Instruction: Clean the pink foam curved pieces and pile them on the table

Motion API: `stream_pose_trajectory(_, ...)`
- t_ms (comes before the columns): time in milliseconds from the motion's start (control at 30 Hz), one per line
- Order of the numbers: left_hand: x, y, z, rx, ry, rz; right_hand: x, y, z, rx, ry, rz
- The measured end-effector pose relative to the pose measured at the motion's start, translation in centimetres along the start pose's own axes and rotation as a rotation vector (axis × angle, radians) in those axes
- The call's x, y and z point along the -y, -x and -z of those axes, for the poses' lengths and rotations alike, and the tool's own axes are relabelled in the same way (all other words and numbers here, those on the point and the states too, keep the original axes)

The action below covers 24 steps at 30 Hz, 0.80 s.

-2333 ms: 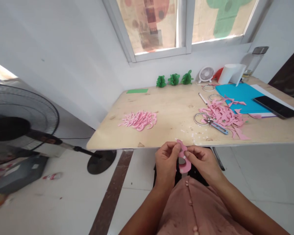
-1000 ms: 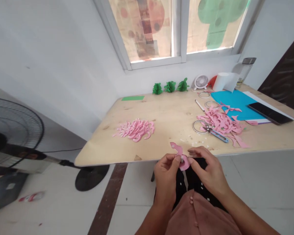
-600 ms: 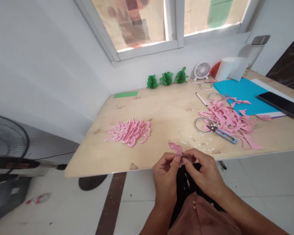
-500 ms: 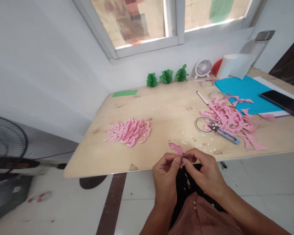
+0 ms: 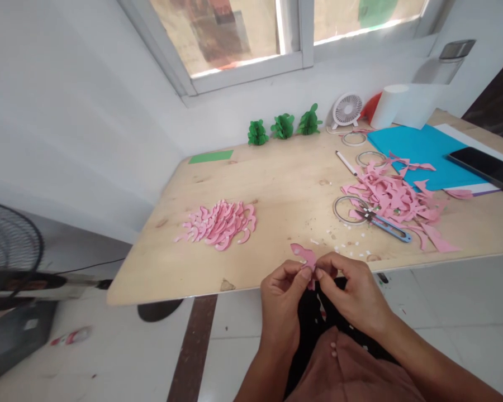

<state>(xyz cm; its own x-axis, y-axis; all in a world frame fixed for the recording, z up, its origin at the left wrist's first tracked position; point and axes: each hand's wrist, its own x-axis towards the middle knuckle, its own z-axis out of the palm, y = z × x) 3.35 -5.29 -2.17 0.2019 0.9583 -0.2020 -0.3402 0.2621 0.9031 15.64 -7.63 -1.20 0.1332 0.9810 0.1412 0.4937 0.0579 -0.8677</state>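
Note:
Both my hands meet just in front of the wooden table's (image 5: 276, 184) near edge. My left hand (image 5: 281, 296) and my right hand (image 5: 352, 290) each pinch the same small pink foam cutout (image 5: 304, 255), which sticks up between the fingertips. On the table to the left lies a pile of similar pink cutouts (image 5: 220, 221). A heap of pink foam scraps (image 5: 394, 195) lies to the right, with blue-handled snips (image 5: 385, 224) on its near side.
Three green paper trees (image 5: 283, 125), a small white fan (image 5: 346, 109), a white roll (image 5: 388, 105), tape rings (image 5: 346, 209), a pen (image 5: 346, 163), blue sheets (image 5: 423, 151) and a phone (image 5: 484, 167) sit on the table. A floor fan (image 5: 8, 251) stands at the left.
The cutout has been lifted from my lap to the table edge and both hands have closed in on it. The view has tilted down toward the table.

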Motion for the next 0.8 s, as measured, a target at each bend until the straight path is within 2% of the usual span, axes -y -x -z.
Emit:
stream_pose_trajectory(233,-0.03,0.08,-0.21,-0.018,0.086,0.039,0.17,0.05,0.15,0.032,-0.001,0.005)
stream_pose_trajectory(433,0.1,0.18,0.04,-0.015,0.04,-0.005,0.33,0.11,0.12,0.025,-0.007,0.011)
stream_pose_trajectory(533,0.32,0.16,0.11,-0.056,0.01,-0.049,0.3,0.09,0.09,0.011,0.007,0.036)
stream_pose_trajectory(667,0.56,0.16,0.03,-0.107,-0.027,-0.096,0.23,0.17,-0.09,-0.084,0.064,0.154)
stream_pose_trajectory(800,0.66,0.29,-0.02,-0.106,-0.071,-0.122,0.1,0.26,-0.38,-0.14,0.14,0.286)
